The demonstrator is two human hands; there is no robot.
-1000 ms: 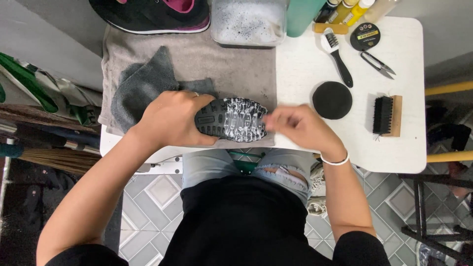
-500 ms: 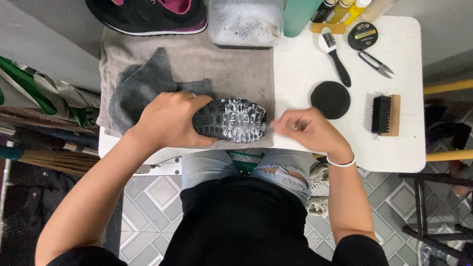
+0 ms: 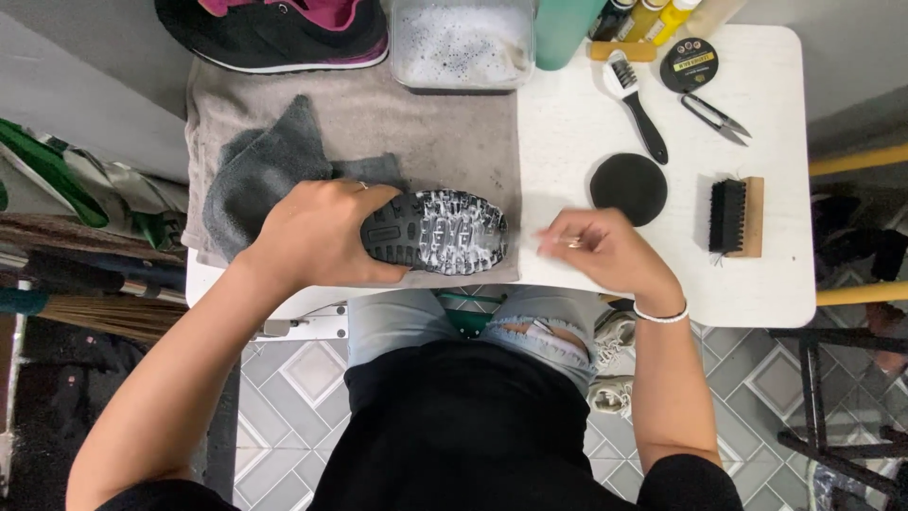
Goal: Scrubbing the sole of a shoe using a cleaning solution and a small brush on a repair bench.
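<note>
Here, seen from the head camera, the left hand (image 3: 317, 237) clamps the heel end of a shoe (image 3: 435, 232) turned sole up, foam on its tread, at the near edge of a grey towel (image 3: 378, 132). The right hand (image 3: 605, 251) sits just right of the toe, fingers curled on something small and blurred. Farther right lie 1 black round pad (image 3: 628, 187) and 1 wooden brush (image 3: 736, 217).

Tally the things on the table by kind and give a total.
Shoes: 2, one sole-up under the left hand, one upright
Brushes: 2
Cloths: 2
Soapy tub: 1
Round black pad: 1
Round tin: 1
Snips: 1
Total: 10
</note>
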